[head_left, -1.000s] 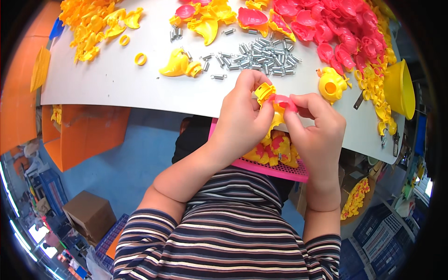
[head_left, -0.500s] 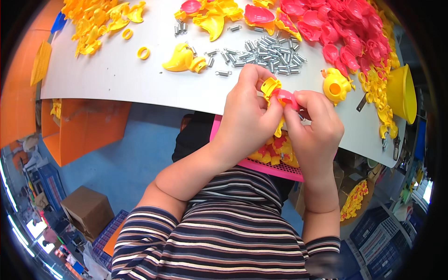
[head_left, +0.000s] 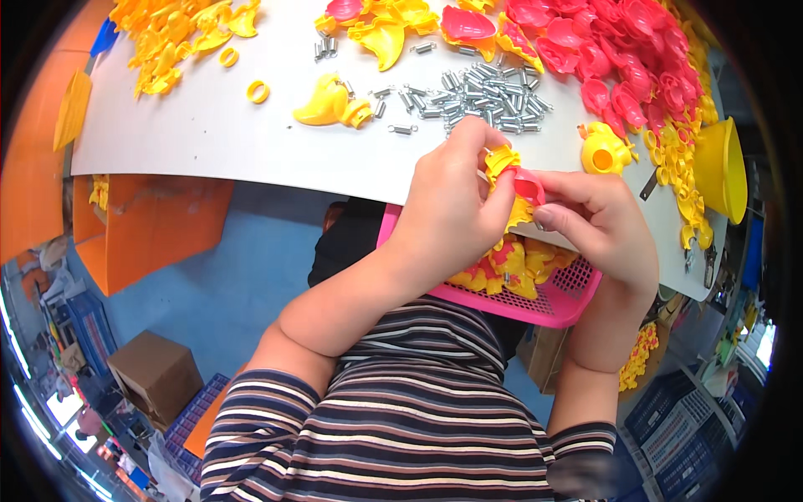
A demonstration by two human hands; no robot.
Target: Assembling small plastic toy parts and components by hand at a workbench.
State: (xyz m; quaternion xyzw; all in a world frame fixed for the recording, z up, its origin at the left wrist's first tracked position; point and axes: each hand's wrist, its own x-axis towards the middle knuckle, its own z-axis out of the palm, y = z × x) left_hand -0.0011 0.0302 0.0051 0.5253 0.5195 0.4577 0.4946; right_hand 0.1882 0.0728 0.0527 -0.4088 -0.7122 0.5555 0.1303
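Note:
Over the table's front edge, my left hand [head_left: 456,188] is closed around a yellow plastic part [head_left: 502,159], which its fingers partly hide. A small red plastic cup-shaped piece [head_left: 529,186] sits against that part. My right hand [head_left: 606,222] is closed too, its bent index finger and thumb at the right side of the red piece. Just below both hands is a pink mesh basket [head_left: 556,311] holding several yellow-and-red plastic parts [head_left: 510,263]. A heap of small metal springs [head_left: 489,96] lies on the table beyond my fingers.
On the white table [head_left: 192,138] lie yellow parts [head_left: 159,42] at far left, red cups [head_left: 623,54] at far right, and a yellow duck-like body [head_left: 604,149]. A yellow container [head_left: 721,171] stands at the right edge. Below left is an orange bin [head_left: 159,226].
My right hand has shifted right and turned, its thumb now lower. The yellow part and red piece have moved slightly right and down, and more of the basket shows.

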